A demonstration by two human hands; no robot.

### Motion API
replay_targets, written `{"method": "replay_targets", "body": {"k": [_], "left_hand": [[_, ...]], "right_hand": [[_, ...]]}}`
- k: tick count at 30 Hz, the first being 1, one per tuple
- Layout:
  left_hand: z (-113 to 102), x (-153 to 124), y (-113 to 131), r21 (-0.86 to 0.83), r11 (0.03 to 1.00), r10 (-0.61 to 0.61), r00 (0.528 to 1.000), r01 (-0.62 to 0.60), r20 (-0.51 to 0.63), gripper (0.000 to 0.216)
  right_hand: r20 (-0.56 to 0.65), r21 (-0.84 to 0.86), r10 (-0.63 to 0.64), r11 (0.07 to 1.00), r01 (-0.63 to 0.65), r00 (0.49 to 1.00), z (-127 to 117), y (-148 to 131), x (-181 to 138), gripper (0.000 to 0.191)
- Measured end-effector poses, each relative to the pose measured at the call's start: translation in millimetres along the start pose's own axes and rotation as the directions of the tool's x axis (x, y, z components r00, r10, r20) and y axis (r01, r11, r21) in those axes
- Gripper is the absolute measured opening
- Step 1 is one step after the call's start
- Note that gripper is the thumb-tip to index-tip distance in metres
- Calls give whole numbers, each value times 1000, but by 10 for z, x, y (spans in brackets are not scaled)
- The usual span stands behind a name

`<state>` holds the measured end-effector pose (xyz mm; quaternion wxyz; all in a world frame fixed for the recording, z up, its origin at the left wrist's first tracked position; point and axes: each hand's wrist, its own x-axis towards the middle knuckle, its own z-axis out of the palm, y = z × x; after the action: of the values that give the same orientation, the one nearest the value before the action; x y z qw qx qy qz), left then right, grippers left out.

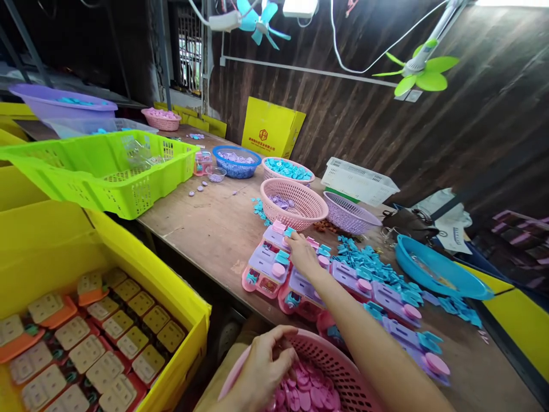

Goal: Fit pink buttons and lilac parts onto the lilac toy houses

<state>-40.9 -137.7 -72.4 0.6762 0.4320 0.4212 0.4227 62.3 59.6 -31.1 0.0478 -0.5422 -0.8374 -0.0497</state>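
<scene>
Workbench (214, 229), bare wood w/ scuffed grain, serves as ref. for all positions. Right hand (303, 256) reaches across bench centre, fingers curled narrow, tips pressing a small piece onto the farthest toy unit (268, 263); whether anything is pinched betw. fingers can't be told. Toy units: approx. 6–7 visible, pink bases w/ lilac tops, teal clips, round pink buttons, laid in a diagonal row along bench near edge. Left hand (261, 366) below near edge, fingers bent into pink lap basket (338, 357), touching pink discs (309, 389) (flat, round, glossy; too many to count). Loose teal clips (377, 269): dozens, scattered right of units. Round mesh baskets on bench beyond the units: 5 — 3 pink, 1 lilac, 1 blue; plus 1 white rect. crate (358, 180). Blue shallow dish (437, 272) at bench right end. Green slotted crate (107, 169) overhangs bench left edge; yellow bin (141, 269) below it holds cream keypad parts on orange and red bases, approx. 20. Fans above bench: 2, plastic blades.
</scene>
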Motion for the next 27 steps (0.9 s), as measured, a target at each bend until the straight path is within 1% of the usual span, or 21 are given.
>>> {"method": "replay_targets", "body": {"k": [2,4,5,7,10,12,13,15,17,18,19,20,22,23,24,25,27], "left_hand": [[-11,-11,-31,5,1000,5,1000,-5,11,40],[-39,-38,-72,33,999,40,999,-41,20,40],[-62,-62,-91,74,995,72,997,-73,10,40],[-133,-132,-122,222,965,153,988,-141,-36,37],[-306,-271,-169,491,844,305,946,-215,-110,35],[-450,-353,-230,612,755,386,914,-235,-126,36],[-521,-384,-274,652,723,404,905,-227,-132,36],[-643,-423,-374,699,695,377,913,-168,-155,41],[-721,-441,-463,701,709,262,952,-77,-160,50],[-742,-446,-493,686,727,179,974,-38,-136,55],[-755,-451,-510,665,747,95,991,-7,-97,59],[-762,-454,-516,637,770,31,998,8,-50,61],[-770,-462,-498,573,819,-45,999,26,19,59],[-772,-466,-483,542,839,-86,996,53,35,56],[-772,-471,-466,514,853,-134,990,93,43,51],[-769,-478,-451,494,859,-183,982,135,50,47],[-750,-501,-423,492,846,-256,966,204,40,38]], "right_hand": [[-5,-28,4,1000,-4,1000,-28,-21,-56,42],[-7,-43,12,999,-13,1000,-48,-41,-94,44],[-6,-45,15,999,-15,1000,-58,-51,-108,44],[-8,-35,18,999,-18,1000,-90,-69,-138,46],[-62,2,49,999,-49,997,-198,-82,-246,49],[-133,33,109,994,-106,985,-306,-69,-402,48],[-187,62,136,990,-127,973,-361,-53,-514,46],[-324,138,156,984,-116,933,-449,4,-813,42],[-435,197,132,979,-49,891,-483,89,-1201,36],[-452,216,121,976,-23,883,-476,138,-1419,34],[-434,229,120,973,-19,893,-454,189,-1647,33],[-388,248,130,968,-33,913,-418,240,-1879,33],[-222,298,174,949,-103,959,-309,339,-2338,34],[-114,328,198,932,-152,974,-239,382,-2555,35],[-5,358,236,907,-219,972,-160,419,-2756,37],[86,381,299,872,-309,950,-76,448,-2938,39],[236,404,418,779,-480,877,85,471,-3230,42]]}}
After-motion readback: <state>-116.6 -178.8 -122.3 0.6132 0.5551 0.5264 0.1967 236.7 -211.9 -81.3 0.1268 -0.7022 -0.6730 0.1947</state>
